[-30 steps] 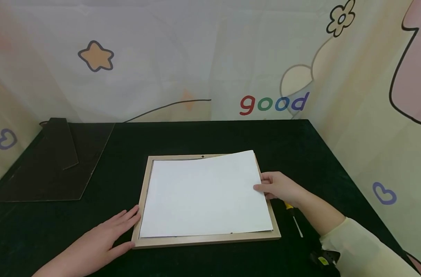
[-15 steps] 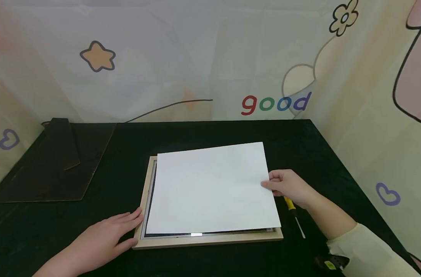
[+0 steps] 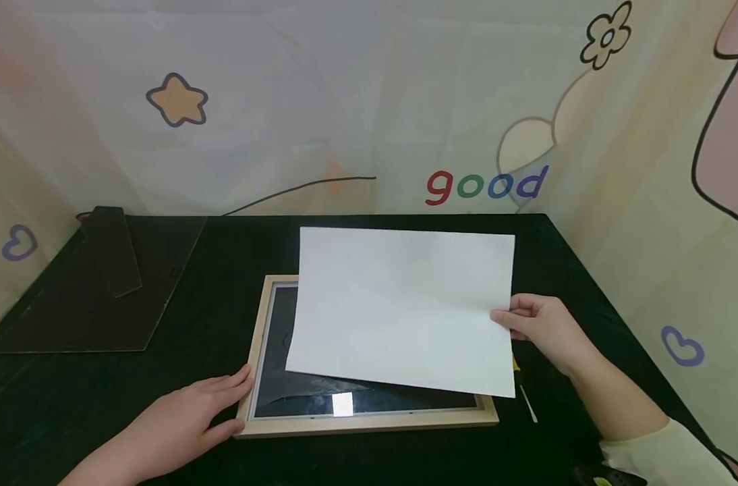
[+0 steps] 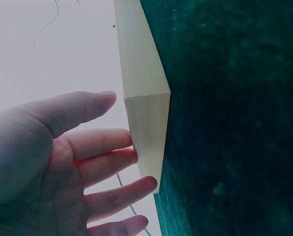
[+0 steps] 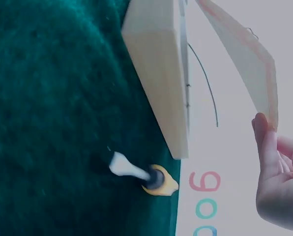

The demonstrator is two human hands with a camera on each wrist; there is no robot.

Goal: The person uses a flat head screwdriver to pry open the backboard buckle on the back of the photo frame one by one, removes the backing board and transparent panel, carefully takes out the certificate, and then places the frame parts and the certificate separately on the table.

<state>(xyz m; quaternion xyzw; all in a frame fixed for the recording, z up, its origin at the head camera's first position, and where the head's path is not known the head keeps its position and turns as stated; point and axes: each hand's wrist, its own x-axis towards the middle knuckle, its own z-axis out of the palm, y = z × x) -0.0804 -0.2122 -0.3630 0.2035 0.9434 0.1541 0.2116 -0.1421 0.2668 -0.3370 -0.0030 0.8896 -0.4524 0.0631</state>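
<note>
A light wooden picture frame (image 3: 369,420) lies flat on the dark green cloth, with a glass pane (image 3: 308,399) in it that reflects a bright patch. My left hand (image 3: 187,413) rests its extended fingers against the frame's left side; the left wrist view shows those fingers (image 4: 107,147) at a wooden corner. Above the frame, a white sheet (image 3: 399,304) is held up, tilted, covering much of the glass. My right hand (image 3: 548,327) pinches the sheet's right edge between thumb and fingers. From below, the sheet's underside (image 5: 249,59) shows a pinkish border.
A screwdriver (image 3: 527,398) with a yellow handle lies right of the frame, partly hidden by the sheet. At the left back is a dark backing board (image 3: 90,324) with a stand flap (image 3: 114,250). A printed curtain (image 3: 284,101) hangs behind the table.
My right hand has lifted the white sheet out of the frame, up and to the right, uncovering the glass. My left hand stays at the frame's left side.
</note>
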